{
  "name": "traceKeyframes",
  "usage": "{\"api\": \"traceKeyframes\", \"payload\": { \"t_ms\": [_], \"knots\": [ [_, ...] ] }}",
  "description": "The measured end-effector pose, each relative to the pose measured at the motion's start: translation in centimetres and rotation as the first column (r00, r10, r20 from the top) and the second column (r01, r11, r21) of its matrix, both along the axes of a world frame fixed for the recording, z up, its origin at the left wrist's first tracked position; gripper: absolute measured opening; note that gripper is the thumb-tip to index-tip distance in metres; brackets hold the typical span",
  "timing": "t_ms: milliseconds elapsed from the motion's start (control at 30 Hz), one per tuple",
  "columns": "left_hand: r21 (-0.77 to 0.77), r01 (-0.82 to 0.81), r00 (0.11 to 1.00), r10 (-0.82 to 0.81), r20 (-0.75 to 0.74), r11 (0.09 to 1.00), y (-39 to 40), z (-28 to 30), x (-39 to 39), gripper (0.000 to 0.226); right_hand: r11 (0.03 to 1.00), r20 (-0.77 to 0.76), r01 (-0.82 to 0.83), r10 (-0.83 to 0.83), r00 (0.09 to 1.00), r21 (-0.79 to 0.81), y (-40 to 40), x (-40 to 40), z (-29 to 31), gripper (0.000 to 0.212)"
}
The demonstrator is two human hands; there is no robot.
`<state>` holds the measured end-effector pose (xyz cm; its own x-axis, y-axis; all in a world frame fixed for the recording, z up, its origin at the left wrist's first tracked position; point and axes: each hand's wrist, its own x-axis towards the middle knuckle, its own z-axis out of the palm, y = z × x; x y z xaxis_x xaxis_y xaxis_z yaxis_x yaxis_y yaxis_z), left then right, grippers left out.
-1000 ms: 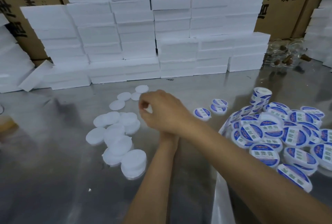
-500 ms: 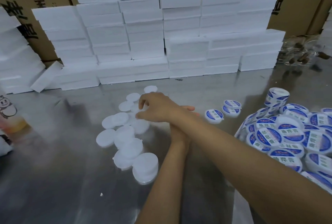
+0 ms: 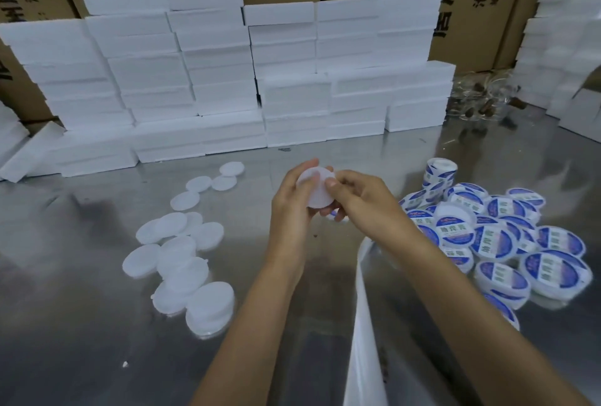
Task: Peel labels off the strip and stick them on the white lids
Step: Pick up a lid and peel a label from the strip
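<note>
Left hand (image 3: 292, 200) and right hand (image 3: 354, 197) pinch the white lid (image 3: 315, 189) by opposite edges (likely light, rigid, slippery), leaving the face between them free.

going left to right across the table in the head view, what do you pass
Loose plain white lids → left hand → the white lid held up in both hands → right hand → white strip hanging off the near edge → heap of labelled lids.
</note>
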<state>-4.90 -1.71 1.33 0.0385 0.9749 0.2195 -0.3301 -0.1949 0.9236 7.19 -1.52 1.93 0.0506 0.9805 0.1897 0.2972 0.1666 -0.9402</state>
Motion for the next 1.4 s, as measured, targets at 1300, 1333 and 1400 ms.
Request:
{"api": "traceKeyframes", "payload": {
  "t_ms": [1300, 1333, 1400],
  "knots": [
    [-0.256, 0.092, 0.959, -0.155, -0.238, 0.962, 1.0, -3.3, 1.3, 0.012, 0.934, 0.275, 0.334, -0.356, 0.893, 0.123, -3.3, 3.1, -5.0, 0.014],
    [-0.254, 0.084, 0.960, -0.146, -0.237, 0.964, 1.0, -3.3, 1.4, 0.012, 0.931, 0.248, 0.344, -0.364, 0.898, 0.120, -3.3, 3.0, -5.0, 0.016],
    [-0.244, 0.079, 0.965, -0.135, -0.224, 0.967, 0.9, -3.2, 1.4, 0.012, 0.925, 0.190, 0.368, -0.381, 0.905, 0.099, -3.3, 2.9, -5.0, 0.018]
  ]
}}
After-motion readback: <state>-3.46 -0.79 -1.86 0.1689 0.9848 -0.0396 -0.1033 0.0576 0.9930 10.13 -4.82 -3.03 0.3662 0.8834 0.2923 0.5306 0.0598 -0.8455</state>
